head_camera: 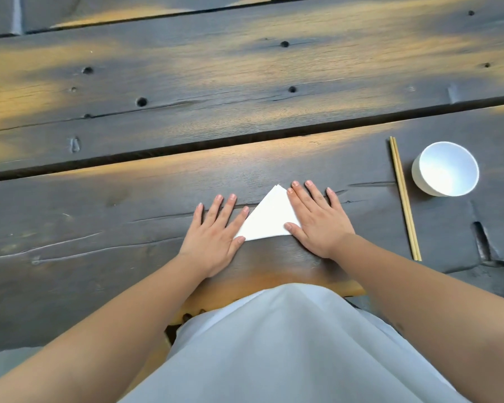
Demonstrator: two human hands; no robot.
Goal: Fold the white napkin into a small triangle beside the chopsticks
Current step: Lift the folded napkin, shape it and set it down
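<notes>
The white napkin [266,218] lies folded as a small triangle on the dark wooden table [128,216], its tip pointing away from me. My left hand [216,234] lies flat with straight fingers, its index finger and thumb on the napkin's left corner. My right hand [317,219] lies flat too, its thumb and index finger pressing the right edge. A pair of wooden chopsticks [405,199] lies well to the right of the napkin, running away from me.
A white bowl [445,170] stands just right of the chopsticks. Wide gaps run between the table's planks, and a deep notch [482,239] cuts the surface near the right front. My white garment [274,344] fills the lower middle.
</notes>
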